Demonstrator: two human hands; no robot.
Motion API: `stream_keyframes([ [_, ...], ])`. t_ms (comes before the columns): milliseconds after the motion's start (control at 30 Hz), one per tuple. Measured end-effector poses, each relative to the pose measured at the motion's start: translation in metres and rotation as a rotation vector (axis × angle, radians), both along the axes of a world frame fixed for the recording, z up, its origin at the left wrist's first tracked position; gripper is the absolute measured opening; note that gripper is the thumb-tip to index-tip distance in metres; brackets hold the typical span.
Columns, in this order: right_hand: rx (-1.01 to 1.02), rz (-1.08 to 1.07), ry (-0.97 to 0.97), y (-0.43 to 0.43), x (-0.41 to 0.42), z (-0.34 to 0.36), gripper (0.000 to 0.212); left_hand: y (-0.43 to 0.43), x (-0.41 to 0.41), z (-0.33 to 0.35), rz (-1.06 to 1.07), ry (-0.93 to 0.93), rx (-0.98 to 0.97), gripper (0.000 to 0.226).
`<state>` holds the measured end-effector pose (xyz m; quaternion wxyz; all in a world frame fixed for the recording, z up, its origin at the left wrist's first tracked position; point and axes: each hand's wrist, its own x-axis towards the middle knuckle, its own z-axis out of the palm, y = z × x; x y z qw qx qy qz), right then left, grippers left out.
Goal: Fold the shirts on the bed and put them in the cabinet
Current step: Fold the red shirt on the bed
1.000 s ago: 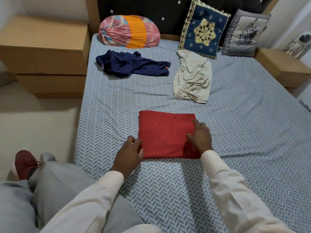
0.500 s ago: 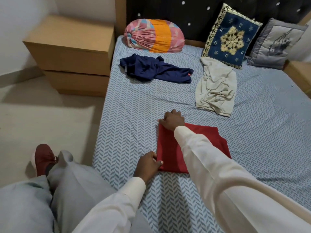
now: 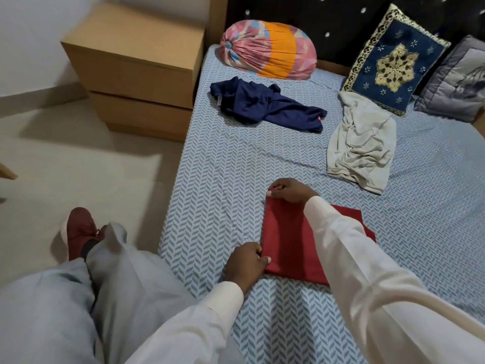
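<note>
Head view: sleeve (image 3: 349, 253) hides folded red shirt (image 3: 286, 240) between the fingers (image 3: 278, 185); left hand (image 3: 245, 262), right hand (image 3: 288, 191) each pinch a corner.

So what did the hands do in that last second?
The right hand crossed the red shirt from its right side to its far left corner and pinches it. The left hand stayed at the near left corner, holding it. Blue shirt and cream shirt unchanged.
</note>
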<state>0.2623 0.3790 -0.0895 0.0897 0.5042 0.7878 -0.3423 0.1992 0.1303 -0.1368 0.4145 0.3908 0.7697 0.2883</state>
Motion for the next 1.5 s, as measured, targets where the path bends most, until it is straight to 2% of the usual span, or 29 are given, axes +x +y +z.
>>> stream_keyframes([
  [133,0.045,0.19,-0.242,0.002,0.001,0.004,0.027,0.0,0.0,0.006,-0.023,0.001,-0.045,0.04],
  [233,0.034,0.272,-0.323,0.005,-0.005,0.021,0.034,0.0,-0.005,0.012,-0.036,-0.15,-0.038,0.044],
  [400,0.078,0.326,-0.23,-0.002,-0.041,0.067,0.038,-0.012,-0.049,0.037,0.107,-0.617,-0.01,0.032],
  [467,0.116,0.314,-0.136,-0.012,-0.071,0.066,0.032,-0.021,-0.085,0.045,0.169,-0.702,-0.045,0.028],
  [533,0.159,0.229,0.007,-0.027,-0.1,0.056,0.029,-0.031,-0.123,0.045,0.233,-0.571,-0.087,0.03],
  [600,0.26,0.186,0.087,-0.044,-0.117,0.038,0.035,-0.038,-0.148,0.043,0.201,-0.25,-0.14,0.024],
  [633,0.323,0.208,0.12,-0.056,-0.123,0.031,0.032,-0.04,-0.154,0.043,0.175,-0.08,-0.178,0.013],
  [667,0.354,0.235,0.153,-0.07,-0.125,0.028,0.026,-0.04,-0.152,0.044,0.176,0.085,-0.185,0.011],
  [733,0.318,0.317,0.193,-0.092,-0.124,0.028,0.011,-0.037,-0.141,0.05,0.225,0.286,-0.039,0.018],
  [800,0.214,0.438,0.165,-0.102,-0.112,0.024,0.008,-0.029,-0.12,0.053,0.191,0.271,0.195,0.018],
  [867,0.127,0.474,0.087,-0.098,-0.088,0.02,0.012,-0.021,-0.092,0.055,0.05,0.21,0.28,0.021],
  [967,0.077,0.399,0.04,-0.072,-0.044,0.021,0.008,-0.016,-0.059,0.044,-0.158,0.204,0.204,0.024],
  [1033,0.099,0.33,-0.03,-0.047,-0.008,0.019,0.013,-0.018,-0.049,0.036,-0.294,0.341,0.095,0.024],
  [1133,0.192,0.083,-0.121,-0.012,0.055,0.013,0.018,-0.02,-0.042,0.03,-0.346,0.476,0.059,0.022],
  [1200,0.151,-0.01,-0.095,-0.004,0.083,0.016,0.028,-0.017,-0.032,0.032,-0.395,0.511,0.104,0.027],
  [1267,0.068,0.005,-0.037,0.001,0.096,0.018,0.036,-0.01,-0.015,0.036,-0.467,0.518,0.184,0.032],
  [1400,0.007,0.019,0.052,0.011,0.103,0.01,0.03,0.005,0.027,0.035,-0.655,0.629,0.314,0.058],
  [1500,-0.085,-0.003,0.058,0.017,0.105,0.002,0.041,0.004,0.055,0.026,-0.7,0.767,0.367,0.071],
])
